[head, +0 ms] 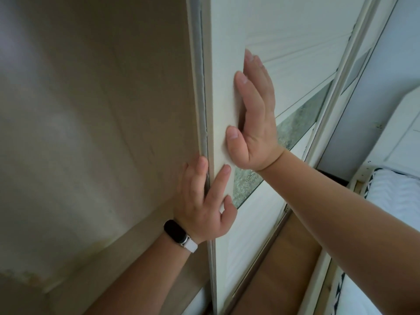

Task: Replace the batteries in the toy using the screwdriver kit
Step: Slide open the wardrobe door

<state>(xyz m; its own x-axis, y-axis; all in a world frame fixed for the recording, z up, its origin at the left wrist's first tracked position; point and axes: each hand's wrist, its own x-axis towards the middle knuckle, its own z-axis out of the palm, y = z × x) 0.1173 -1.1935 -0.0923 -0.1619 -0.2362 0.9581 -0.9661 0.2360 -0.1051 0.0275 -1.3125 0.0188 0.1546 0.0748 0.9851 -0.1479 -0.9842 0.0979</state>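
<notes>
So, from the head camera: neither the toy nor the screwdriver kit is in sight, so I judge I am at the fetching step, working a wardrobe's sliding door (295,30) to get at whatever is kept behind it. No battery work has begun.

My right hand (254,123) is raised high, arm stretched up from the lower right. Its fingers are straight and together and the thumb is laid on the pale door face, pressing flat and gripping nothing. A dark shadow or recess sits under the palm; I cannot tell which.

My left hand (202,201), with a dark wristband (176,231) on its wrist, sits lower at the door's leading edge. Its fingers are spread and fairly straight: index and thumb lie on the door face, and the middle finger lies along the grey seal strip (200,87). It touches rather than clutches.

A bed (397,201) shows at the far right.

Next, I think, comes a steady sideways push with both palms, keeping my fingertips out of the gap at the edge.
</notes>
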